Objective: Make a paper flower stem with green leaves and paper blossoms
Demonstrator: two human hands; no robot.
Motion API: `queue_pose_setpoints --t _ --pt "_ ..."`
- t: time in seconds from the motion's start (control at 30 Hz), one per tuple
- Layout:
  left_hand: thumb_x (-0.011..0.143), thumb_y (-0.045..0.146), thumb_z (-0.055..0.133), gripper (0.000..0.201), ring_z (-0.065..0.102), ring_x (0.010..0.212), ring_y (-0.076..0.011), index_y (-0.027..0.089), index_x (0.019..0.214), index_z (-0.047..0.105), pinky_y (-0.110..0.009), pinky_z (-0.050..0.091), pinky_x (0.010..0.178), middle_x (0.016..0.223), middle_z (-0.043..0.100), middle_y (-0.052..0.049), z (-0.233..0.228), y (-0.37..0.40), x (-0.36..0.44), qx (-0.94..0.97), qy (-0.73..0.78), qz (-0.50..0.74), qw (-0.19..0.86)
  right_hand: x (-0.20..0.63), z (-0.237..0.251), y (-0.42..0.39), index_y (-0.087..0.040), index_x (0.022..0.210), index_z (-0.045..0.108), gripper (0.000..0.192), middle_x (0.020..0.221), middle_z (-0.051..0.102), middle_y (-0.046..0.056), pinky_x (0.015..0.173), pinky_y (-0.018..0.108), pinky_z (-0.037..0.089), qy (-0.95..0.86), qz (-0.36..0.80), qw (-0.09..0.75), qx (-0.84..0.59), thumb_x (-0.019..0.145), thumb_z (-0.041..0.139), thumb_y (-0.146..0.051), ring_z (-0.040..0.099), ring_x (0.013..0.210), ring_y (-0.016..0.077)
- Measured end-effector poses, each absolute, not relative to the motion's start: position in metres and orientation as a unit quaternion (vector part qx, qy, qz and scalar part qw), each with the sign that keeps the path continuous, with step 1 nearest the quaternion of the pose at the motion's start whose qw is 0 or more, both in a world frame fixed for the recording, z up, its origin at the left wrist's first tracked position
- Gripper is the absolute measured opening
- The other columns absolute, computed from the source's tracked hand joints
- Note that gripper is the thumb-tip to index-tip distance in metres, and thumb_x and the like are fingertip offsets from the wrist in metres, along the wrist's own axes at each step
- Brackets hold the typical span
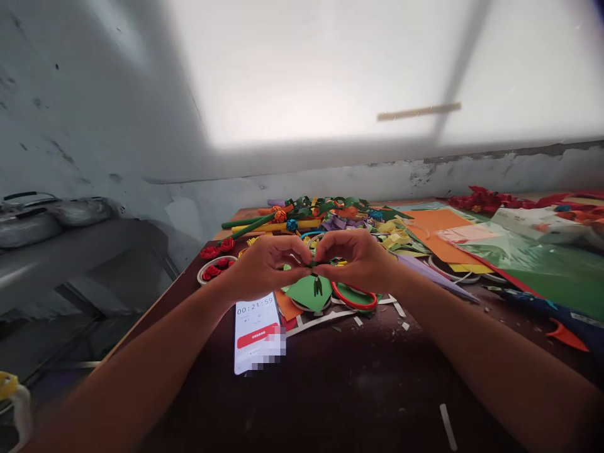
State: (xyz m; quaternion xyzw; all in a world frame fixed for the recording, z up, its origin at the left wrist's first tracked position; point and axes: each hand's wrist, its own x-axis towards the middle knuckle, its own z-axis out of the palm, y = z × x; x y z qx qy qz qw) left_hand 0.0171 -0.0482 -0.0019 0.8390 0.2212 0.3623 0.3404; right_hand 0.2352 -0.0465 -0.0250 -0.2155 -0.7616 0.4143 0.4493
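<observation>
My left hand (pixel 271 264) and my right hand (pixel 356 259) meet above the table, thumbs and fingertips pinched together. Between them they grip a small dark green paper piece (pixel 317 286); its narrow slit-like strips hang below the fingertips, and the rest is hidden. Under the hands lies a light green paper shape (pixel 302 292). Scissors with red handles (pixel 356 303) rest just below my right hand. Close to my left forearm, a phone (pixel 255 327) shows a running timer.
Rolled paper tubes (pixel 245 221), paper flowers and curled strips (pixel 346 221) pile up at the back. A white bowl (pixel 200 274) of red paper roses stands left. Orange sheets (pixel 438 226) and plastic wrap (pixel 514 248) lie right, beside a dark blue patterned item (pixel 547 308). Paper scraps (pixel 448 426) dot the table.
</observation>
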Motion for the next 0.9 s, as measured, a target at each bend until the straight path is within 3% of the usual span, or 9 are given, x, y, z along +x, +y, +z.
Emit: queue_pose_setpoints --t 0.13,0.27,0.4,0.57,0.77,0.9 --pt "0.083 0.024 0.078 0.008 0.065 0.07 -0.0158 0.018 0.081 0.072 -0.029 0.058 0.061 0.08 0.07 -0.006 -0.001 -0.044 0.016 0.818 0.214 0.342 0.411 0.238 -0.024 -0.044 -0.016 0.084 0.071 0.015 0.075 0.068 0.0 0.065 0.024 0.054 -0.741 0.486 0.419 -0.199 0.079 0.081 -0.026 0.063 0.067 0.0109" --pt "0.083 0.028 0.078 0.011 0.066 0.074 -0.018 0.019 0.079 0.073 -0.032 0.058 0.063 0.083 0.072 -0.008 0.001 -0.044 0.015 0.821 0.21 0.328 0.417 0.242 -0.022 -0.039 -0.015 0.082 0.077 0.029 0.078 0.074 0.004 0.067 0.026 0.056 -0.703 0.566 0.378 -0.205 0.086 0.074 -0.043 0.067 0.067 0.0122" --pt "0.085 0.032 0.076 0.016 0.063 0.07 -0.0163 0.019 0.078 0.071 -0.03 0.055 0.06 0.079 0.067 -0.005 0.002 -0.044 0.016 0.834 0.21 0.32 0.397 0.243 -0.024 -0.037 -0.017 0.085 0.079 0.019 0.077 0.074 0.001 0.064 0.022 0.055 -0.678 0.615 0.348 -0.203 0.073 0.088 -0.029 0.066 0.065 0.0097" --pt "0.088 0.031 0.072 0.015 0.058 0.069 -0.0136 0.018 0.082 0.068 -0.027 0.051 0.061 0.078 0.064 -0.003 0.0 -0.045 0.016 0.843 0.228 0.325 0.362 0.239 -0.029 -0.036 -0.016 0.076 0.076 0.023 0.071 0.072 -0.002 0.062 0.02 0.051 -0.662 0.606 0.382 -0.222 0.063 0.094 -0.021 0.063 0.063 0.0076" --pt "0.083 0.018 0.073 0.009 0.063 0.08 -0.0127 0.013 0.089 0.068 -0.027 0.055 0.075 0.088 0.065 -0.003 0.0 -0.051 0.016 0.833 0.244 0.304 0.393 0.239 -0.029 -0.036 -0.014 0.077 0.074 0.023 0.071 0.07 -0.001 0.062 0.02 0.048 -0.674 0.603 0.361 -0.226 0.068 0.091 -0.027 0.062 0.065 0.0081" --pt "0.079 0.018 0.075 0.012 0.063 0.076 -0.0127 0.012 0.086 0.067 -0.026 0.054 0.07 0.083 0.064 -0.003 -0.004 -0.048 0.018 0.81 0.279 0.326 0.4 0.236 -0.031 -0.034 -0.014 0.075 0.07 0.029 0.07 0.067 -0.001 0.062 0.022 0.046 -0.688 0.554 0.394 -0.254 0.067 0.092 -0.03 0.059 0.065 0.0091"
